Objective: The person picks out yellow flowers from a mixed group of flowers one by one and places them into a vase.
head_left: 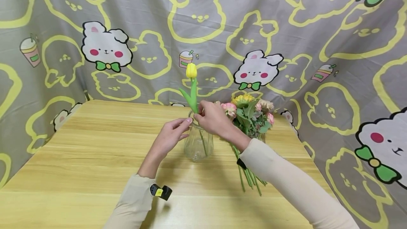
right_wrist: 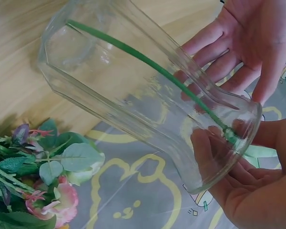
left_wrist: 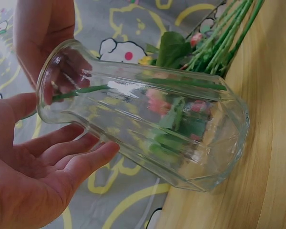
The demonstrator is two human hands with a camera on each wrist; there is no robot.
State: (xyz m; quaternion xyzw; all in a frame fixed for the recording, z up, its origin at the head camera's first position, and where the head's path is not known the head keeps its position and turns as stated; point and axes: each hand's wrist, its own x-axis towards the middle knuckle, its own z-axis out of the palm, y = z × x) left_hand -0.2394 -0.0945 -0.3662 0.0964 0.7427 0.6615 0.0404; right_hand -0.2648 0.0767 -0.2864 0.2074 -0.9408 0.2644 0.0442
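Note:
A clear glass vase (head_left: 198, 147) stands upright on the wooden table. Inside it slants the green stem of a yellow tulip (head_left: 191, 70), whose bloom and leaves rise above the rim. My right hand (head_left: 213, 116) pinches that stem at the vase's mouth; the right wrist view shows the stem (right_wrist: 148, 60) reaching down to near the base. My left hand (head_left: 170, 134) rests its thumb by the rim at the left side. In the left wrist view, the fingers (left_wrist: 93, 162) lie loosely extended along the neck of the vase, without curling round it.
To the right of the vase lies a bunch of artificial flowers (head_left: 243, 101), pink and yellow, its long green stems pointing toward the near edge. A grey curtain (head_left: 152, 10) with rabbit drawings hangs behind and at both sides of the table (head_left: 105, 151).

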